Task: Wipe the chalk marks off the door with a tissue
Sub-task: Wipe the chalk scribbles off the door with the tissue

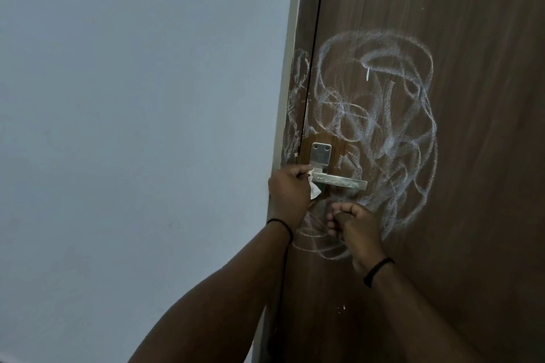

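Note:
A brown wooden door (472, 97) carries a big tangle of white chalk marks (380, 115) above and around its metal lever handle (339, 181). More chalk smears the door frame (296, 103) at the left. My left hand (287, 188) is closed on a crumpled white tissue (315, 188), held against the inner end of the handle. Just below the handle, my right hand (354, 225) is a loose fist against the door, over the lower chalk loops; nothing shows in it.
A pale bluish wall (132, 141) fills the left half of the view, meeting the frame's light edge strip (290, 38). The handle's metal plate (321, 155) juts from the door. Both wrists wear thin black bands.

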Motion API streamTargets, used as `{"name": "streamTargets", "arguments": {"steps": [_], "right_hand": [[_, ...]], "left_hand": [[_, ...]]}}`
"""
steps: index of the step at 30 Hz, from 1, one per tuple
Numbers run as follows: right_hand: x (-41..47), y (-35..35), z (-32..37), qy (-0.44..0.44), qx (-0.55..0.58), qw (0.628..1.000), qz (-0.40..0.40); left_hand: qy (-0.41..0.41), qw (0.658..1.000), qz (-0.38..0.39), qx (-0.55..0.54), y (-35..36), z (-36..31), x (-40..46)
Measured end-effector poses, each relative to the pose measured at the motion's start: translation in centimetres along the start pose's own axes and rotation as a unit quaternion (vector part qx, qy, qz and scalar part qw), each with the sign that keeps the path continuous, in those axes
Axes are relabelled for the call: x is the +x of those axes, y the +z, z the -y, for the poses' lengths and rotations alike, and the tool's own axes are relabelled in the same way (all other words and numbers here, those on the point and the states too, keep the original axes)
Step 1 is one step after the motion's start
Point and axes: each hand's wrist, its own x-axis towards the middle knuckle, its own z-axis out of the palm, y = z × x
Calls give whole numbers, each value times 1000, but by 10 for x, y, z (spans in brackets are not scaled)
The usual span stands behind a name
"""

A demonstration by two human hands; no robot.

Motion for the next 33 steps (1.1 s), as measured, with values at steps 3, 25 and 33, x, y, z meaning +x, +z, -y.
{"name": "streamTargets", "arguments": {"steps": [3, 25, 33], "right_hand": [[-2, 10, -1, -6, 0, 1000, 10], [-38, 24, 47, -270, -122, 955, 18], [-27, 9, 58, -305, -162, 936, -67]], "left_hand": [[-3, 1000, 21, 4, 5, -2, 9], [-121, 969, 73, -201, -27, -26, -22], [-132, 950, 137, -246, -28, -32, -28]]}}
